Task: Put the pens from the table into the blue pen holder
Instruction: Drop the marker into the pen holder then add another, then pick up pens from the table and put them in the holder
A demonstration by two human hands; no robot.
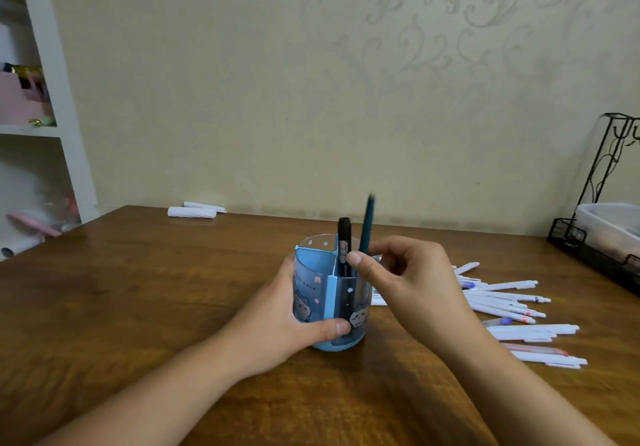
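Note:
The blue pen holder [313,283] stands upright at the middle of the wooden table, with cartoon cats on its clear panels. My left hand [277,321] wraps around its left side and front. A black marker [344,238] stands inside the holder's right compartment. My right hand [405,272] pinches a dark teal pen [367,224] just above that compartment; the pen is nearly upright and blurred, and its lower end is hidden behind my thumb. Several white pens [509,303] lie in a loose pile on the table to the right.
A black wire rack [595,182] with a white container stands at the right edge. Two white rolled items [192,211] lie at the table's far edge by the wall. A white shelf unit [45,106] stands at the left.

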